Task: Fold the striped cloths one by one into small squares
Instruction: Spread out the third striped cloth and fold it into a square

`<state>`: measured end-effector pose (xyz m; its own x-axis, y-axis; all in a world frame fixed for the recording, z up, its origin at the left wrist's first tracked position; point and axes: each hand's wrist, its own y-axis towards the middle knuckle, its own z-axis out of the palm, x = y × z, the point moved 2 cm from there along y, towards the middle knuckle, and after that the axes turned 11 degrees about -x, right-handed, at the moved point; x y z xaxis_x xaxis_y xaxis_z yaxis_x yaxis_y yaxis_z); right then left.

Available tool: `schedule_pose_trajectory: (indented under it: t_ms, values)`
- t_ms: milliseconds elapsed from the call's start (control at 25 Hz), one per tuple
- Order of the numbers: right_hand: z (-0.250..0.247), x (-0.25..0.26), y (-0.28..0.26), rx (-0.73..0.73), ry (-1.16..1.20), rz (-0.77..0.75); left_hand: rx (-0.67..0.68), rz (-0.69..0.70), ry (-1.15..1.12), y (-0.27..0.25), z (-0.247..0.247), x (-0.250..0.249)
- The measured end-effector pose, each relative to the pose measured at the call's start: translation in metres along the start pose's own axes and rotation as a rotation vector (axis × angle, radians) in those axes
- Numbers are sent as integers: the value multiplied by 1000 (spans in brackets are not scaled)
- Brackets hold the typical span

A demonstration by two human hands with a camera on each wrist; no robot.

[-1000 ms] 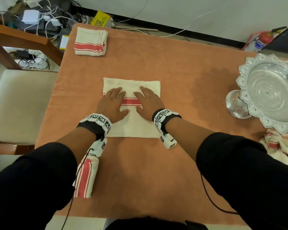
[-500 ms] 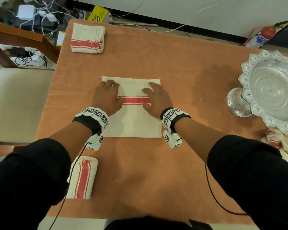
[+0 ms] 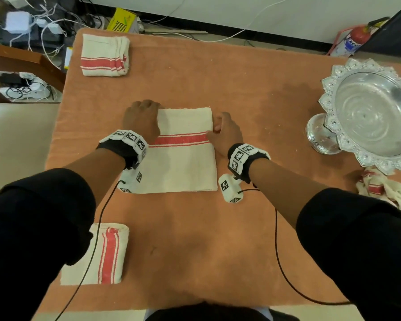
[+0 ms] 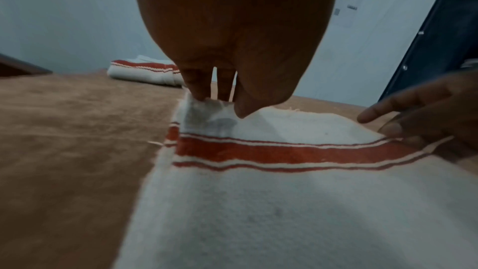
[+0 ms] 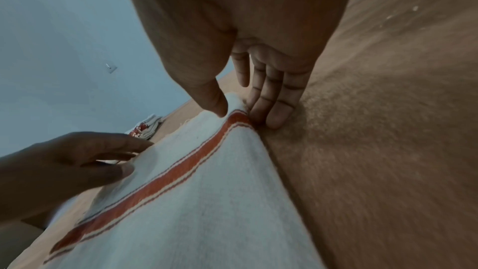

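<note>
- Head view: the half-folded striped cloth (image 3: 181,156) lies flat at the middle of the orange-covered desk (image 3: 252,93), red stripe running across it; the left hand (image 3: 141,120) is at its far-left corner, the right hand (image 3: 226,133) at its right edge by the stripe.
- Judged step: take up the far edge and fold it toward the near edge — both corners should rise together and land squarely on the near corners, or the square skews.
- Left wrist view: the left fingers (image 4: 196,87) pinch the cloth's far-left corner against the thumb, bunching it slightly.
- Right wrist view: the right fingers (image 5: 274,107) lie nearly straight against the cloth's right edge with the thumb on top — a loose nip at the stripe's end, not yet firm.
- Two folded cloths sit left of this cloth, one beyond (image 3: 104,56), one nearer (image 3: 100,256); a crumpled cloth (image 3: 384,191) waits to its right.
</note>
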<state>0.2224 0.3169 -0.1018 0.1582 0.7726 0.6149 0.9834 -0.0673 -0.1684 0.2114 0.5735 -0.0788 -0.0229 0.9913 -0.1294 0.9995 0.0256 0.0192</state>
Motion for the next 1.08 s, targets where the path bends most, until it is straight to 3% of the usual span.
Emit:
schedule_pose_trajectory:
  t_ms: [160, 400, 800, 920, 1080]
  values:
    - [-2, 15, 22, 40, 0, -2, 59, -50, 148, 1, 0, 32]
    - [6, 16, 35, 32, 97, 76, 59, -101, 23, 2, 2, 49]
    - [3, 27, 46, 2, 218, 156, 169, -210, -78, 14, -6, 59]
    - [-8, 25, 42, 8, 258, 145, 83, -231, -196, 2, -13, 58]
    - [-22, 23, 28, 7, 267, -20, -83, -220, -364, -20, -30, 56]
